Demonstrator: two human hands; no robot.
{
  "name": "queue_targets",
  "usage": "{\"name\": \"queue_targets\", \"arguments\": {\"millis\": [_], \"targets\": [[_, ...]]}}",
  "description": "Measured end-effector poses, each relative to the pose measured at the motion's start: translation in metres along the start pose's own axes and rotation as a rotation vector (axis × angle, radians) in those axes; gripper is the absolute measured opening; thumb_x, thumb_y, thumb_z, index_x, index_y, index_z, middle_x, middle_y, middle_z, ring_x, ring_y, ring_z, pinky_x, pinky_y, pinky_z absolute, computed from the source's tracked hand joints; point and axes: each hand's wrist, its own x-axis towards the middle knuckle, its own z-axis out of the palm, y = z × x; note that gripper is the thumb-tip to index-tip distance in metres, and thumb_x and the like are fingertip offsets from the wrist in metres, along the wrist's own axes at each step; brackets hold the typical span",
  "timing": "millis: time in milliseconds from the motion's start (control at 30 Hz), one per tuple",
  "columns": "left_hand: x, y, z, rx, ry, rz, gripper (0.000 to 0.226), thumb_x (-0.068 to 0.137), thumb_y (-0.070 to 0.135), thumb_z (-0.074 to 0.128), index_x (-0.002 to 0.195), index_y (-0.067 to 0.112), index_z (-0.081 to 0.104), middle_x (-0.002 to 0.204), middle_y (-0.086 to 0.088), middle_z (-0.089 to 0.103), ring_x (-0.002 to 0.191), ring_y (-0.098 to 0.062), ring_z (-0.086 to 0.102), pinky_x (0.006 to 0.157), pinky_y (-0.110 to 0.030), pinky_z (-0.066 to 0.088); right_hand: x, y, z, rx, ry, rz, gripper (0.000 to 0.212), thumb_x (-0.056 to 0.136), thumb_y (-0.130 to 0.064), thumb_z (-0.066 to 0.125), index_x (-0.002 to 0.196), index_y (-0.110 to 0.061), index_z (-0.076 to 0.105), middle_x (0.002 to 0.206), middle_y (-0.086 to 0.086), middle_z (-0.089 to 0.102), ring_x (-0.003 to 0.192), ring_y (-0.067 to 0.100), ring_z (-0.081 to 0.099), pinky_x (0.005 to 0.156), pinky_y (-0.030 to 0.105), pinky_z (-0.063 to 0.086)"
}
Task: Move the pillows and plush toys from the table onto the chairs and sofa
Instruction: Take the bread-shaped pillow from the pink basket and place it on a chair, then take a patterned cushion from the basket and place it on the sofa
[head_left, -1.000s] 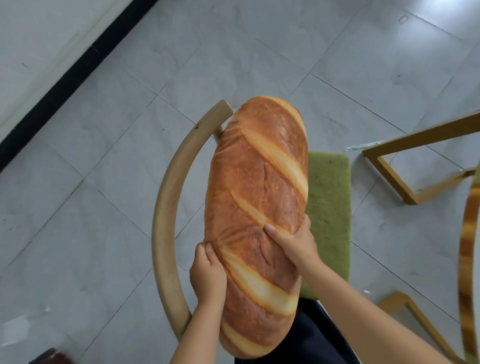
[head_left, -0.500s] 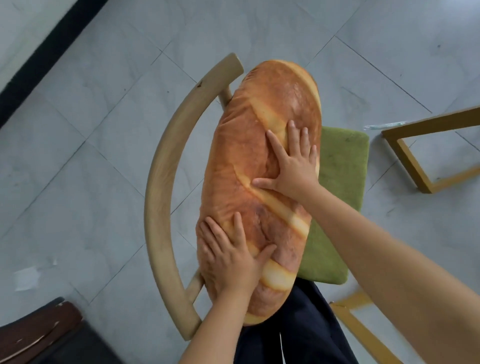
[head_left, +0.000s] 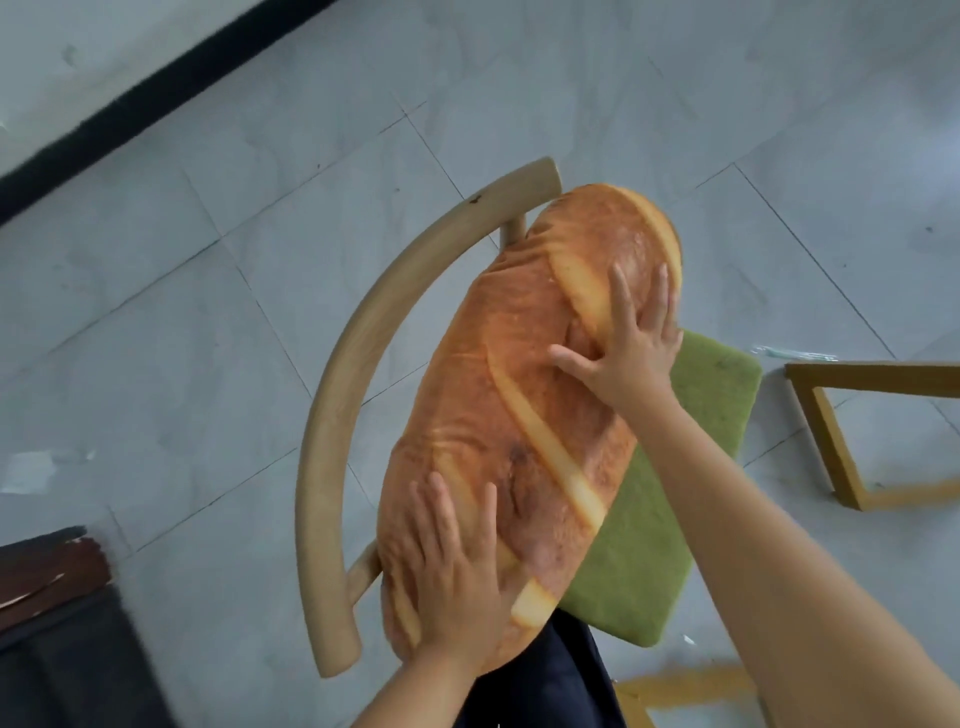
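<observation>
A long pillow printed like a loaf of bread (head_left: 524, 415) lies on a wooden chair, leaning against its curved backrest (head_left: 332, 415) and over the green seat cushion (head_left: 696, 415). My left hand (head_left: 457, 566) presses flat on the pillow's near end, fingers spread. My right hand (head_left: 631, 343) presses flat on its far half, fingers spread as well. Neither hand grips the pillow.
Grey tiled floor surrounds the chair. A gold metal frame (head_left: 831, 447) stands at the right, another gold bar (head_left: 680, 691) near the bottom. A dark brown and black piece of furniture (head_left: 47, 597) sits at the lower left. A black baseboard (head_left: 156, 88) runs along the wall.
The hands went from gripping the pillow's near end to pressing flat on it. My right hand has slid further toward the far end; the pillow has settled against the backrest.
</observation>
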Motion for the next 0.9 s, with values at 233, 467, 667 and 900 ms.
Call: {"name": "queue_targets", "arguments": {"millis": [233,467,667,900], "targets": [[-0.005,-0.006,0.036,-0.024,-0.207,-0.108,0.132,0.023,0.078,0.068,0.132,0.021,0.02,0.133,-0.024,0.026,0.122,-0.038,0.024,0.112,-0.031,-0.018,0.042,0.005,0.018,-0.14,-0.218,0.011,0.107,0.06,-0.062,0.065,0.137,-0.044,-0.007,0.151,0.0,-0.021,0.138,0.031,-0.016,0.107,0.064,0.004],[0.0,-0.01,0.018,-0.083,-0.23,-0.042,0.121,0.024,0.08,0.064,0.126,0.021,0.036,0.129,-0.017,0.033,0.119,-0.032,0.036,0.102,-0.043,0.034,0.034,-0.007,0.01,-0.162,-0.148,0.076,0.101,0.065,-0.057,0.066,0.137,-0.043,-0.003,0.153,0.0,-0.014,0.139,0.031,-0.01,0.109,0.06,0.009],[-0.022,-0.025,-0.058,-0.415,-0.138,-0.051,0.062,0.069,0.056,0.043,0.125,0.031,0.031,0.146,-0.009,0.031,0.134,-0.023,0.029,0.095,-0.05,0.048,-0.06,-0.047,0.011,0.072,0.037,0.021,0.068,0.082,-0.04,0.057,0.139,-0.026,0.022,0.153,0.006,0.01,0.139,0.025,0.012,0.11,0.043,0.022],[-0.032,-0.114,-0.154,-0.98,0.128,-0.162,0.062,0.069,0.081,0.031,0.119,0.046,0.04,0.127,0.03,0.035,0.123,0.013,0.032,0.102,-0.011,0.03,-0.192,-0.12,0.015,0.215,0.092,-0.235,0.058,0.077,-0.029,0.067,0.128,-0.014,0.044,0.134,-0.011,0.032,0.113,-0.011,0.034,0.09,0.023,0.031]]}}
